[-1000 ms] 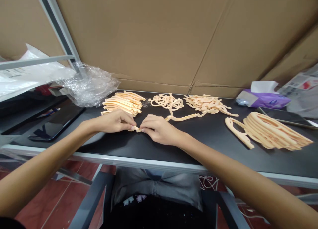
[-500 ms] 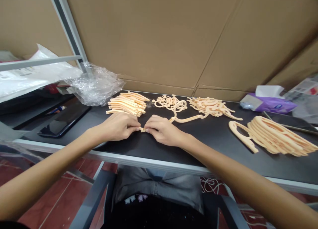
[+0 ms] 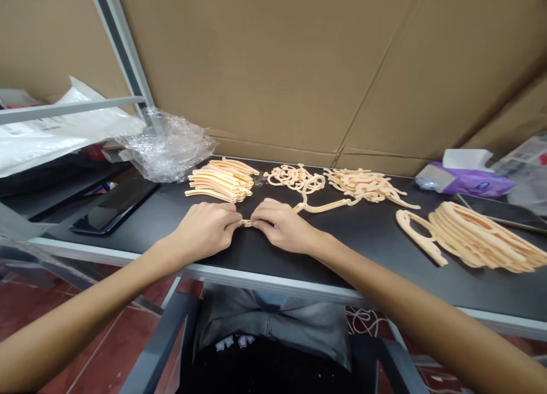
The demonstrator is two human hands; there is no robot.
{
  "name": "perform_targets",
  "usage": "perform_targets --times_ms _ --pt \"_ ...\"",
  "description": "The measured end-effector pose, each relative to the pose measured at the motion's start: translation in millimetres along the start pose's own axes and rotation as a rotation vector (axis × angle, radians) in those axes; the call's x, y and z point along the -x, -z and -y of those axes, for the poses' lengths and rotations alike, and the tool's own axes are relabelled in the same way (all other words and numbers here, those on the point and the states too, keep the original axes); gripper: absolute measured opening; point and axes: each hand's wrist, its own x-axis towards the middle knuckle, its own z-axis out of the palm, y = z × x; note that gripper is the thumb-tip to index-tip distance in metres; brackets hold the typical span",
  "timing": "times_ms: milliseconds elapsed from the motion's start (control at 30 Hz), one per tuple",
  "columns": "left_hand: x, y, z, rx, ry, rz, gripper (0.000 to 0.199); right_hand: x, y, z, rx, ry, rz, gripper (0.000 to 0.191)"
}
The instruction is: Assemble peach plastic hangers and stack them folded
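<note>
Pinching a cream plastic piece [image 3: 247, 224] — both hands [image 3: 284, 226], its visible part between them

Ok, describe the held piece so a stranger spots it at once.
Start at the black table. Find the left hand and right hand, nearly meeting over it. Part of the pale piece shows between them, pinched in fingers, unlike the piles lying behind.

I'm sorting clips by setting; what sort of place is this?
Probably a workshop bench: a black metal-edged tabletop, separate piles of curved pale-orange plastic-looking pieces, and a brown cardboard panel behind.
</note>
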Motion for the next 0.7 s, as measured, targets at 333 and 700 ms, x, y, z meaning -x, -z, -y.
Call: perform_targets --times_ms 333,700 --pt "6.8 1.0 -13.7 -0.102 0.08 -0.041 0.03 0.9 -3.3 -1.1 0.025 -0.013 -0.01 0.021" --pt "10.7 -4.9 -17.7 -0.236 0.045 -0.054 0.029 2.5 -5.1 5.1 0.104 -0.066 0.013 0.019"
